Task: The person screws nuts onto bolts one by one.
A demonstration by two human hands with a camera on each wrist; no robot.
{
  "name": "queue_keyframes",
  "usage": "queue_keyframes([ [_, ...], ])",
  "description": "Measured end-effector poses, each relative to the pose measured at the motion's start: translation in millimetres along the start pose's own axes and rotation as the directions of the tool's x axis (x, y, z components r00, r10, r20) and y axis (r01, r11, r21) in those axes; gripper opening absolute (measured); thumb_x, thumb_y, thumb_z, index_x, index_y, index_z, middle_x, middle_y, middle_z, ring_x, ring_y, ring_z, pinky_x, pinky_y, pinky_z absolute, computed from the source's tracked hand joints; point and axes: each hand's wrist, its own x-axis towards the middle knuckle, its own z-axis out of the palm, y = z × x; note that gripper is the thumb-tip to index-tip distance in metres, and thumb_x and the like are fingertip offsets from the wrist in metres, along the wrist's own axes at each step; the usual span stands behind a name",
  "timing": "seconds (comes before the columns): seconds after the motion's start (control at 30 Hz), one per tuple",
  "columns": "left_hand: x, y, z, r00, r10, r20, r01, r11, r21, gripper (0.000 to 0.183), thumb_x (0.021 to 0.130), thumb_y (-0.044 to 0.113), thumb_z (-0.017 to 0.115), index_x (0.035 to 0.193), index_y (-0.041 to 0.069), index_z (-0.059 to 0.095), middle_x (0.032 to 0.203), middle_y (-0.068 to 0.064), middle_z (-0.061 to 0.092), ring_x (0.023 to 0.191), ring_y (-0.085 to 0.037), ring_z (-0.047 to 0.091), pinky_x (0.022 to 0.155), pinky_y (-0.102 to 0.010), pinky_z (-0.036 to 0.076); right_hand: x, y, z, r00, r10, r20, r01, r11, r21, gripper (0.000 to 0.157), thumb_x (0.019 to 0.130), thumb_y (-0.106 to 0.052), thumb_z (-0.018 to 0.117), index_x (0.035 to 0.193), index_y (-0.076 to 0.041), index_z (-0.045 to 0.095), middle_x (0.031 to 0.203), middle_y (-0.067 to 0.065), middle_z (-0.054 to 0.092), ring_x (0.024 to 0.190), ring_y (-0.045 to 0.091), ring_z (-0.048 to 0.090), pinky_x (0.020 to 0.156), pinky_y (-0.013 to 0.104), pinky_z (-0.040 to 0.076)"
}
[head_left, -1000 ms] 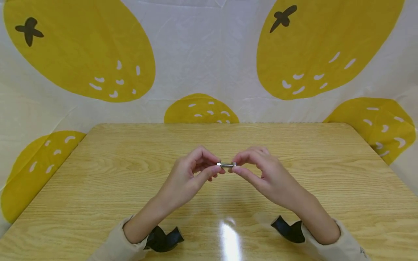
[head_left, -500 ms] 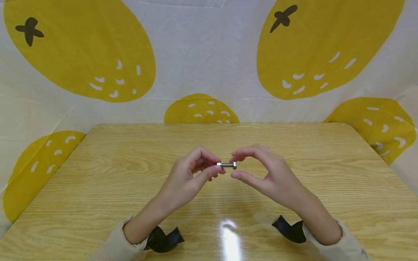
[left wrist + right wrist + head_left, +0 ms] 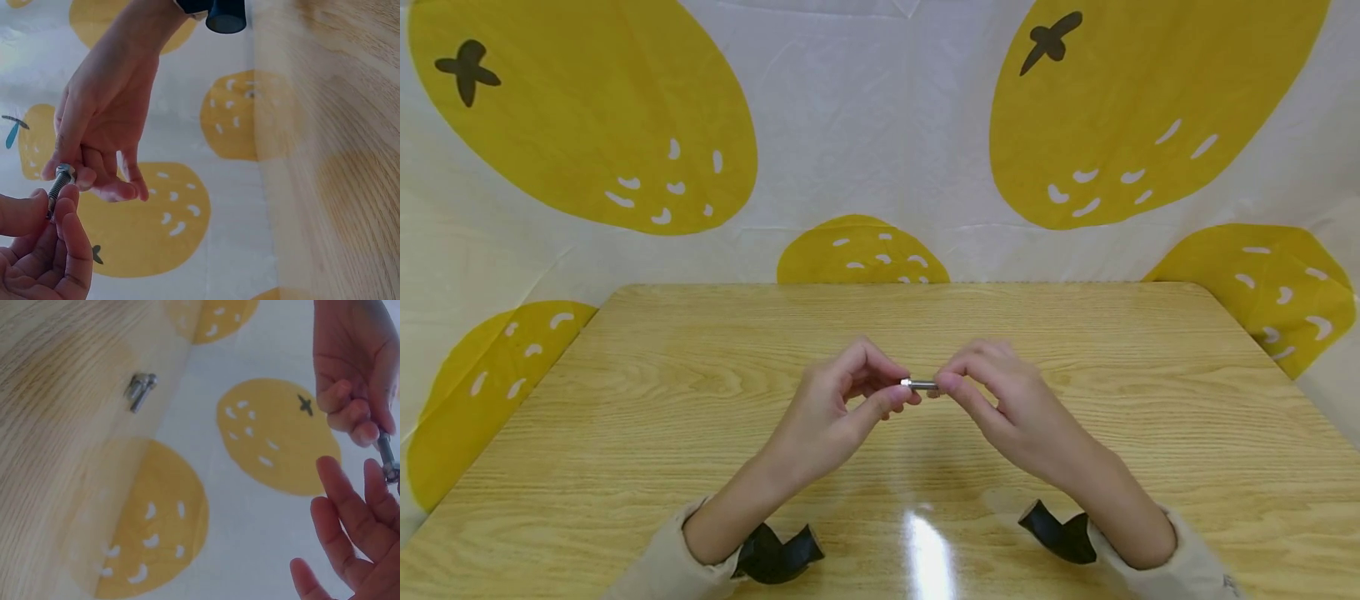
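Note:
A small metal bolt [image 3: 925,385] spans the gap between the two hands, held above the table and lying sideways in the head view. The left hand [image 3: 831,404] pinches its left end, where a bright nut-like piece shows at the fingertips. At the other end, the thumb and fingers of the right hand [image 3: 1007,408] pinch the bolt's head, covering it in the head view. The left wrist view shows the threaded shank of the bolt [image 3: 57,186] between the hands. In the right wrist view the shank and the head [image 3: 392,472] show at the picture's edge.
Below the hands lies a wooden table [image 3: 700,467] with a glossy light reflection near its front. In the right wrist view, a few metal bolts [image 3: 141,390] lie together on it. A white cloth [image 3: 865,108] with yellow fruit prints hangs behind.
The right thumb and fingers opened away from the bolt's head half a second ago and have closed on it again, the hand slightly lower. The left hand has kept its hold, barely moving.

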Motion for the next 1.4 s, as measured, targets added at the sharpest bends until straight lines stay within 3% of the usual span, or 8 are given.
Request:
queue_keyframes([
  [0.13, 0.3, 1.4, 0.8, 1.0, -0.004, -0.005, 0.005, 1.0, 0.003, 0.01, 0.088, -0.001, 0.06, 0.097, -0.001, 0.057, 0.088, -0.012, 0.07, 0.073, -0.01, 0.063, 0.063, -0.028, 0.055, 1, -2, 0.3, 0.996, 0.093, 0.003, -0.093, 0.995, -0.022, 0.026, 0.099, -0.018, 0.045, 0.083, -0.016, 0.065, 0.083, -0.008, 0.062, 0.083, 0.008, 0.049, 0.07, 0.027, 0.043],
  [0.23, 0.1, 1.8, 0.3, 1.0, -0.012, -0.007, 0.012, 1.0, 0.004, 0.01, 0.088, -0.001, 0.06, 0.097, 0.0, 0.056, 0.088, -0.011, 0.07, 0.074, -0.011, 0.063, 0.064, -0.028, 0.055, 0, -2, -3.8, 0.993, 0.119, 0.018, -0.119, 0.993, -0.003, 0.015, 0.097, -0.018, 0.051, 0.092, -0.016, 0.066, 0.09, -0.009, 0.063, 0.088, 0.009, 0.052, 0.074, 0.029, 0.045],
  [0.47, -1.0, 0.0, -1.6, 1.0, -0.013, -0.008, 0.013, 1.0, 0.016, 0.01, 0.089, 0.001, 0.059, 0.099, 0.001, 0.056, 0.089, -0.01, 0.07, 0.073, -0.011, 0.062, 0.064, -0.028, 0.054, 2, -2, -10.3, 0.999, -0.047, 0.018, 0.046, 0.997, 0.056, 0.034, 0.078, -0.007, 0.073, 0.109, -0.011, 0.06, 0.104, -0.004, 0.062, 0.1, 0.01, 0.056, 0.087, 0.024, 0.046],
  [0.77, -0.8, 2.4, -1.4, 1.0, -0.021, -0.011, 0.021, 1.0, 0.009, 0.01, 0.089, 0.0, 0.059, 0.098, 0.002, 0.055, 0.088, -0.01, 0.07, 0.073, -0.011, 0.063, 0.063, -0.028, 0.055, 2, 0, -5.0, 0.987, -0.156, -0.042, 0.158, 0.986, 0.06, 0.018, 0.088, -0.012, 0.063, 0.105, -0.01, 0.061, 0.1, -0.001, 0.06, 0.094, 0.012, 0.055, 0.081, 0.017, 0.045],
  [0.97, -1.1, 3.0, 0.7, 1.0, 0.001, -0.012, -0.001, 1.0, 0.005, 0.009, 0.088, -0.001, 0.059, 0.096, 0.001, 0.055, 0.087, -0.011, 0.07, 0.073, -0.011, 0.063, 0.063, -0.027, 0.055, 1, 0, -1.3, 0.994, -0.109, -0.008, 0.109, 0.993, 0.043, 0.01, 0.095, -0.015, 0.052, 0.097, -0.012, 0.062, 0.096, -0.004, 0.06, 0.09, 0.009, 0.052, 0.074, 0.022, 0.046],
  [1.2, -0.7, 3.1, 2.2, 1.0, 0.013, -0.02, -0.012, 1.0, 0.013, 0.009, 0.088, -0.002, 0.06, 0.096, 0.0, 0.056, 0.087, -0.011, 0.07, 0.073, -0.014, 0.063, 0.063, -0.027, 0.055, 1, -2, 0.9, 0.998, 0.046, 0.034, -0.047, 0.999, 0.013, 0.026, 0.1, -0.016, 0.041, 0.084, -0.017, 0.062, 0.088, -0.009, 0.061, 0.088, 0.006, 0.05, 0.076, 0.027, 0.043],
  [1.33, -1.2, 3.8, 1.5, 1.0, -0.004, -0.022, 0.005, 1.0, 0.014, 0.009, 0.088, -0.001, 0.059, 0.096, 0.001, 0.055, 0.089, -0.011, 0.07, 0.074, -0.011, 0.063, 0.064, -0.027, 0.055, 0, -4, -5.3, 0.994, 0.094, 0.053, -0.097, 0.994, 0.053, 0.009, 0.095, -0.018, 0.055, 0.1, -0.015, 0.062, 0.1, -0.008, 0.061, 0.096, 0.007, 0.053, 0.081, 0.028, 0.046],
  [1.4, -1.4, 4.2, 1.0, 1.0, -0.017, -0.023, 0.017, 1.0, 0.021, 0.009, 0.089, -0.001, 0.058, 0.097, 0.002, 0.055, 0.089, -0.01, 0.07, 0.075, -0.011, 0.063, 0.065, -0.027, 0.055, 1, -4, -7.7, 0.998, 0.047, 0.034, -0.049, 0.996, 0.069, 0.019, 0.087, -0.013, 0.066, 0.105, -0.014, 0.061, 0.104, -0.006, 0.061, 0.1, 0.009, 0.054, 0.085, 0.026, 0.047],
])
